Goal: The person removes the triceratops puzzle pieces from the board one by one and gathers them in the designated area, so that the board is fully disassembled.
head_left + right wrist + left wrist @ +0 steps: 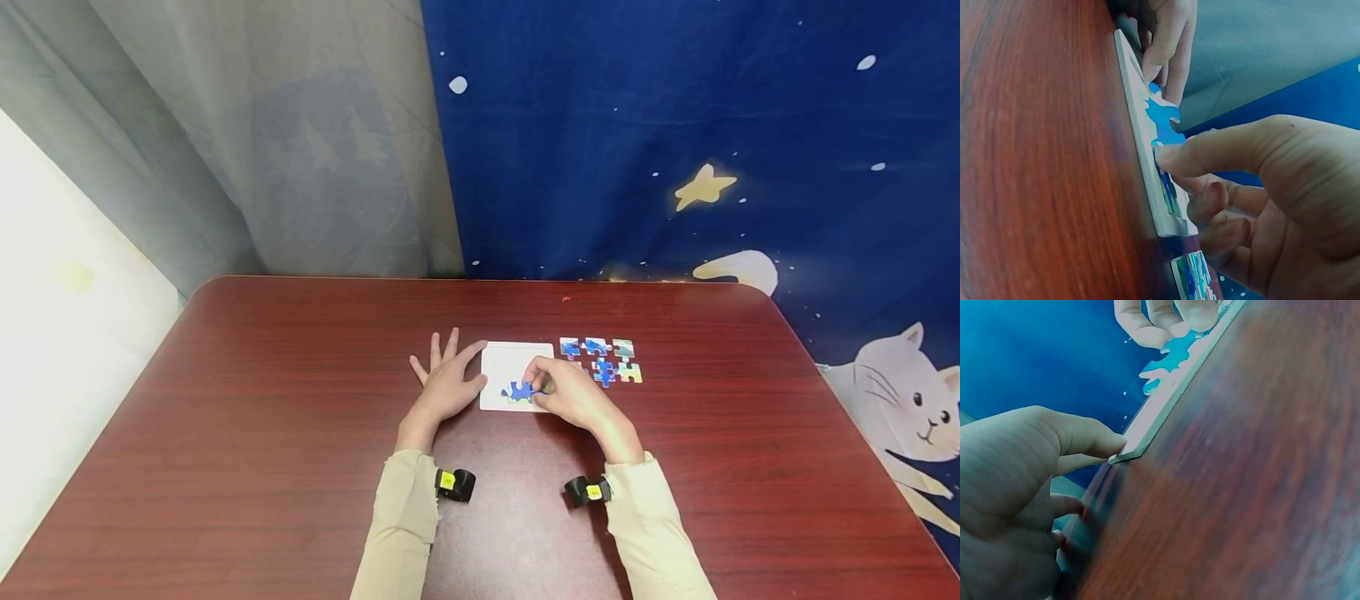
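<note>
A white puzzle board [495, 358] lies near the middle of the table. With fingers spread, my left hand [446, 387] touches its left edge, the thumb and index fingertips right at the rim. A blue jigsaw piece [517, 392] lies on the lower part of the board. Just right of it, my right hand [570, 392] pinches another puzzle piece [1168, 190] between thumb and fingers, close over the board. That piece is largely hidden by the hand in the head view, and the right wrist view shows it against the blue one.
Several loose jigsaw pieces [596, 346] lie to the right of the board, partly behind my right hand. A small red speck [566, 298] sits near the table's far edge. Curtains hang behind the dark red wooden table [300, 417].
</note>
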Motion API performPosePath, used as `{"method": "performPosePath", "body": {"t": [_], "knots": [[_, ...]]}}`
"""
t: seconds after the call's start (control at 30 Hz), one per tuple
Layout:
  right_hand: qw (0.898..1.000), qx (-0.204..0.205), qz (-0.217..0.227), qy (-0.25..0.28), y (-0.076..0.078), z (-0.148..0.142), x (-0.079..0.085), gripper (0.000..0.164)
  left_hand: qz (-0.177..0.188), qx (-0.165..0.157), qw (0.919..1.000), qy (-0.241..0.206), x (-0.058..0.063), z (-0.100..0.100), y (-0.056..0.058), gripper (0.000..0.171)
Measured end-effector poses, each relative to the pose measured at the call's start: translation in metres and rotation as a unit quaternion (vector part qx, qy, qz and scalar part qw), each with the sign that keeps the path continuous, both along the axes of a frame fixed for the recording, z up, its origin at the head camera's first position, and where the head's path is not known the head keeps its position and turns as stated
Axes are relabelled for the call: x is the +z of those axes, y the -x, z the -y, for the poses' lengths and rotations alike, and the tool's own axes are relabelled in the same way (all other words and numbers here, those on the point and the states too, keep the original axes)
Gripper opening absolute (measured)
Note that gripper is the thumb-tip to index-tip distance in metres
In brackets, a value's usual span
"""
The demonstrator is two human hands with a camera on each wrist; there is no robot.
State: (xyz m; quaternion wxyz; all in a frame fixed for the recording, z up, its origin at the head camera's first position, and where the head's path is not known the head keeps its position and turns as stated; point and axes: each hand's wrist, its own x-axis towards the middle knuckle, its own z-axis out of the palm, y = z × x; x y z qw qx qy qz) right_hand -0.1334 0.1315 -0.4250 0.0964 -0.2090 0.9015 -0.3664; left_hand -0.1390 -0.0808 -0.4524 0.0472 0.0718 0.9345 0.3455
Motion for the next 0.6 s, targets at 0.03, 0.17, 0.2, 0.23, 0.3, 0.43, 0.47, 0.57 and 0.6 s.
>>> {"method": "performPosePath", "body": {"t": [0.03, 0.17, 0.2, 0.23, 0.3, 0.43, 0.47, 0.57, 0.6], "knots": [[1.0, -0.001, -0.006, -0.002, 0.0005, 0.0, -0.001, 0.021, 0.0, 0.0, 1.0, 0.0, 0.0001, 0.0, 0.0, 0.054], [1.0, -0.005, -0.025, -0.005, 0.0015, 0.0002, -0.0025, 0.02, -0.001, -0.001, 1.0, 0.0, 0.0006, -0.0001, 0.0001, 0.054], [1.0, -0.005, -0.029, -0.004, 0.0015, 0.0002, -0.0026, 0.02, -0.001, -0.001, 1.0, 0.001, 0.0007, -0.0001, 0.0001, 0.054], [0.999, -0.006, -0.034, -0.004, 0.0017, 0.0002, -0.0031, 0.019, -0.001, 0.0, 1.0, 0.001, 0.0007, -0.0001, 0.0, 0.054], [0.999, -0.005, -0.04, -0.002, 0.0018, 0.0003, -0.0036, 0.019, -0.002, -0.001, 1.0, 0.0, 0.0009, -0.0002, -0.0004, 0.054], [0.999, -0.007, -0.046, -0.005, 0.0021, 0.0007, -0.0047, 0.019, -0.003, 0.0, 1.0, 0.0, 0.0018, -0.0001, -0.0009, 0.054], [0.999, -0.007, -0.047, -0.006, 0.0021, 0.0008, -0.0047, 0.019, -0.003, 0.0, 1.0, 0.0, 0.0022, -0.0001, -0.001, 0.054], [0.999, -0.01, -0.048, -0.008, 0.0021, 0.0008, -0.0038, 0.019, -0.004, 0.0, 1.0, -0.002, 0.0029, 0.0003, -0.001, 0.054], [0.999, -0.01, -0.048, -0.006, 0.0021, 0.0006, -0.0033, 0.018, -0.004, -0.001, 1.0, -0.003, 0.0032, 0.0003, -0.001, 0.054]]}}
